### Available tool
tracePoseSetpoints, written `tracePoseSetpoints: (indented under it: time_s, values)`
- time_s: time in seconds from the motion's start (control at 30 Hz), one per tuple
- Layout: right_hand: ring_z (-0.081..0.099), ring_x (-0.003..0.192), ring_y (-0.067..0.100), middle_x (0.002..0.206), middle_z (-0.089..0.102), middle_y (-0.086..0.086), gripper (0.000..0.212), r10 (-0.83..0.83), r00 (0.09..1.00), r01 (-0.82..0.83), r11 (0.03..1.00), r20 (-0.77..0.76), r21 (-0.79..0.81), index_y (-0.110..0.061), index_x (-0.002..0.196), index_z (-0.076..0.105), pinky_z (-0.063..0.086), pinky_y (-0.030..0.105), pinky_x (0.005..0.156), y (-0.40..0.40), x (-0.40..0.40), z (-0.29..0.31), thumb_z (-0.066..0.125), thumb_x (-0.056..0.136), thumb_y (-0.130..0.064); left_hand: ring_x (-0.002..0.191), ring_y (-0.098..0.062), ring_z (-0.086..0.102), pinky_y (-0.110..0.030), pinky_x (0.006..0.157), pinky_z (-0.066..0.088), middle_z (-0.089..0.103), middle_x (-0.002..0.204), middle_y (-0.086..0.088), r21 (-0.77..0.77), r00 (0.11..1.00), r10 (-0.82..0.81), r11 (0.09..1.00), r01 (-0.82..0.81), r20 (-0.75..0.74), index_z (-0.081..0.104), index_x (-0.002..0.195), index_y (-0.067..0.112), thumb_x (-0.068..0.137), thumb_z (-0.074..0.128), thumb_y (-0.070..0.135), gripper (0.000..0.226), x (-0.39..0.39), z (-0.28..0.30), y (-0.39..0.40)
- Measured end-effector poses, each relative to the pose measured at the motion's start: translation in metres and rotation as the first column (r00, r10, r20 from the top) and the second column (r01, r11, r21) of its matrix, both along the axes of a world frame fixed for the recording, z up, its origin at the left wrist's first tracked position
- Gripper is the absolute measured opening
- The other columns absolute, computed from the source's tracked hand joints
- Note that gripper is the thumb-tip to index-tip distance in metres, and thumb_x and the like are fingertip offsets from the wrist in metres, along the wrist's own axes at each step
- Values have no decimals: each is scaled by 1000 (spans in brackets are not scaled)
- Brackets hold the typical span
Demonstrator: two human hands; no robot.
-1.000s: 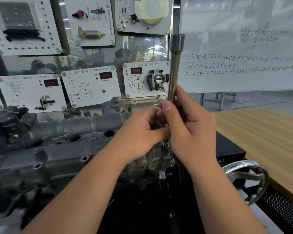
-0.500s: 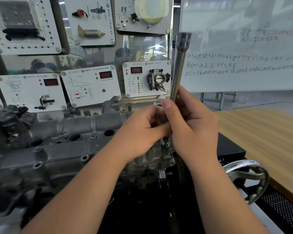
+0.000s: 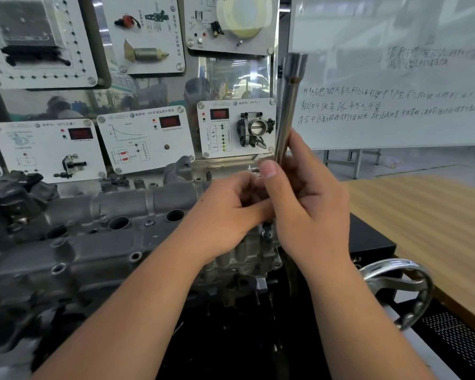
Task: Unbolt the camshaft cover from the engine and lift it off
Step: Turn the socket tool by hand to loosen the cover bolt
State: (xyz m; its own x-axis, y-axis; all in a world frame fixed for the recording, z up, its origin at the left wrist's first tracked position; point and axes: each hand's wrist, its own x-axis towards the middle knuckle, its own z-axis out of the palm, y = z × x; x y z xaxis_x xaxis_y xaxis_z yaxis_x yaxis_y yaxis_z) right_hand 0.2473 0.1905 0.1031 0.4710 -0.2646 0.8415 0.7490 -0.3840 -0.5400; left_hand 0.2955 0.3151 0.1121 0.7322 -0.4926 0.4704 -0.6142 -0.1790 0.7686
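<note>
The grey cast camshaft cover (image 3: 99, 229) lies across the engine, running from the left to the centre. A long steel socket wrench (image 3: 287, 105) stands nearly upright over the cover's right end, leaning slightly right. My right hand (image 3: 310, 212) grips its lower shaft. My left hand (image 3: 228, 212) curls in beside it, fingers pinching at the tool's lower end, which both hands hide. A bolt head (image 3: 266, 231) shows just below my hands.
Sensor display panels (image 3: 146, 138) hang behind the engine. A whiteboard (image 3: 390, 78) with writing stands at the right. A wooden table (image 3: 428, 215) lies right, and a chrome handwheel (image 3: 398, 286) sits at the lower right.
The wrench's upper end has tilted slightly to the right. Both hands stay clasped at its base in almost the same place.
</note>
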Motion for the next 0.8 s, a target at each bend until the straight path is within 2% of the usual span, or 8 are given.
tracePoseSetpoints:
  time_s: [0.1,0.2,0.3,0.37,0.5,0.6,0.7,0.8]
  values:
    - [68,93,9,98,70,-12,41,-80,996,80,997,35,5,-19,133,65,56,35,85,0,2,-1,66,94,-30,106,-36,69,-59,93,54,74,111,-14,34,1000,1,999,-2,21,68,118,13,74,68,53,59,-1,2,0]
    - [63,88,5,88,65,-16,34,-183,977,188,982,109,-34,-14,128,68,50,22,79,1,4,-3,66,95,-22,104,-36,70,-59,93,55,74,109,-13,40,1000,-7,999,7,12,69,117,15,82,71,46,47,0,1,2]
    - [66,89,9,96,71,-6,37,-132,987,138,989,91,-61,-10,134,64,54,28,78,1,3,-3,56,101,-23,105,-27,73,-51,97,57,77,107,-6,-18,997,-48,999,47,-59,69,115,13,91,66,34,32,0,-1,5]
    - [68,92,5,102,73,-9,39,-86,994,89,995,66,-48,-14,140,59,55,25,79,1,3,-3,52,102,-22,104,-23,74,-47,98,57,78,106,-4,-29,995,-69,997,67,-78,69,112,15,91,65,32,28,-1,-1,6]
    - [68,89,7,98,71,-14,45,-35,998,37,998,45,-41,-23,148,47,54,22,78,0,3,-3,49,103,-24,102,-44,70,-66,94,53,77,101,-14,-60,996,-59,997,54,-71,68,114,22,84,72,35,33,-1,-1,3]
    - [71,89,12,91,70,-17,45,21,1000,-20,999,16,-44,-26,146,51,57,26,77,0,3,-2,53,102,-30,99,-40,70,-63,87,56,74,102,-16,-48,1000,-23,999,22,-16,68,105,30,74,73,42,34,-1,0,0]
    - [70,82,11,85,70,-16,32,16,1000,-17,1000,-27,-6,-24,130,65,54,23,71,-1,4,-2,60,99,-29,102,-34,71,-57,88,58,74,108,-13,-3,1000,-17,1000,17,8,68,110,32,77,71,39,34,1,0,-2]
    - [63,70,16,73,65,-3,18,-27,999,26,999,-17,-40,-15,104,69,50,34,62,-1,4,-3,57,100,-27,103,-34,71,-55,91,58,74,108,-13,-19,999,-29,999,28,-15,67,117,21,82,70,32,37,3,-2,1]
